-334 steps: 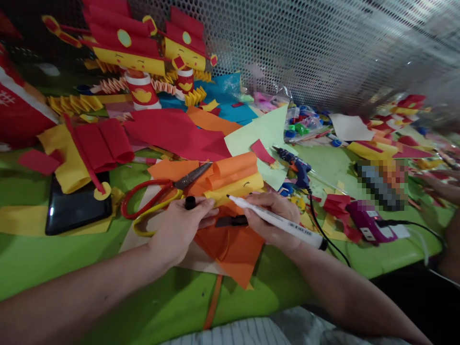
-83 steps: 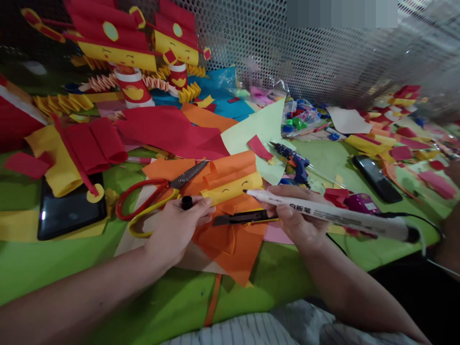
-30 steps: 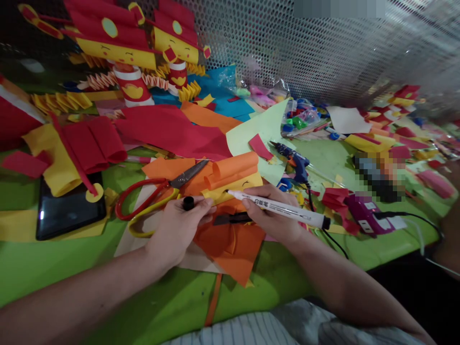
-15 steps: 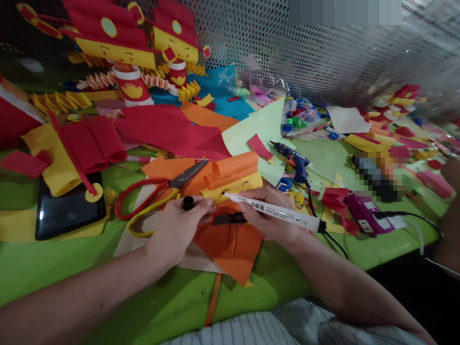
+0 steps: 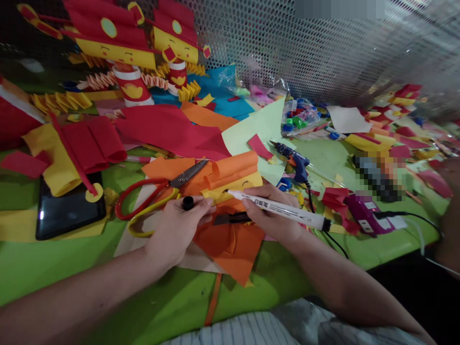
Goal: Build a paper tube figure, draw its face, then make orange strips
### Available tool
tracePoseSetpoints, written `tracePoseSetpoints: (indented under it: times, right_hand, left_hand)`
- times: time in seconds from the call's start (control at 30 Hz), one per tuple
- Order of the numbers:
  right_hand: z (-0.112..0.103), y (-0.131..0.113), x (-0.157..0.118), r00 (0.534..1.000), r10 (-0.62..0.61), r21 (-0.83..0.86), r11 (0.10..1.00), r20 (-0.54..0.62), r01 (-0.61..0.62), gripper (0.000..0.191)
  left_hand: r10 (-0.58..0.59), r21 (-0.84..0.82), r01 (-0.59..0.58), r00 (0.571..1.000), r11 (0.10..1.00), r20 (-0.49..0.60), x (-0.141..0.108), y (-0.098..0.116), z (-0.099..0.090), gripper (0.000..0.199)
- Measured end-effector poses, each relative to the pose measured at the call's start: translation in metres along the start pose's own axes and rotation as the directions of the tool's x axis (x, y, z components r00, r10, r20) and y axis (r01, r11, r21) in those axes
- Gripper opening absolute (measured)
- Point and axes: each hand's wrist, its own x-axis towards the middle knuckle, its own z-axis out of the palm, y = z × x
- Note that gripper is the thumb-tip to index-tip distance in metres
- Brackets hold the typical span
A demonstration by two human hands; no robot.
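A white whiteboard marker point(image 5: 287, 211) lies in my right hand point(image 5: 271, 213), which is closed around it near the tip. Its tip meets the yellow face strip of a small paper head point(image 5: 232, 168) with a rolled orange hat and a curved black eye line. My left hand point(image 5: 179, 225) pinches the left end of that head between thumb and fingers. A black marker cap point(image 5: 187, 203) also sticks up from this hand. Scissors point(image 5: 151, 191) with red and yellow handles lie beside my left hand. Beneath both hands are orange paper sheets point(image 5: 233, 249) and a dark blade, partly hidden.
Finished paper figures point(image 5: 132, 86) with red hats stand at the back left. A phone point(image 5: 70, 211) lies under a paper piece at left. To the right are a blue glue gun point(image 5: 296, 163), a purple power socket point(image 5: 370, 215) with cables, and another person's arm point(image 5: 449, 215).
The marker and my right hand have shifted slightly to the right along the yellow face. My left hand and the paper head stay where they were.
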Motion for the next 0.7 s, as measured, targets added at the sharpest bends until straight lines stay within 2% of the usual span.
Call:
tracePoseSetpoints:
  times: [0.1,0.23,0.5,0.7]
  right_hand:
    - [0.0003,-0.0022,0.0017,0.999,-0.028,-0.039,0.999,0.022,0.029,0.014]
    - [0.0011,-0.0036,0.0030,0.997,-0.080,-0.011,0.997,0.014,0.081,0.012]
    - [0.0012,0.0000,-0.0008,0.999,0.025,-0.032,0.999,0.020,-0.024,0.015]
    - [0.0021,0.0022,-0.0024,1.000,0.017,0.015,1.000,-0.021,-0.017,0.010]
  left_hand:
    - [-0.002,0.012,0.002,1.000,1.000,0.008,-0.0001,0.0000,-0.0001,0.017]
    - [-0.008,0.016,0.008,1.000,1.000,-0.008,0.0000,0.0005,-0.0001,0.013]
    - [-0.010,0.010,0.010,1.000,1.000,0.005,-0.0008,0.0019,-0.0002,0.013]
    - [-0.014,0.001,0.014,1.000,1.000,0.009,0.0002,0.0000,-0.0004,0.013]
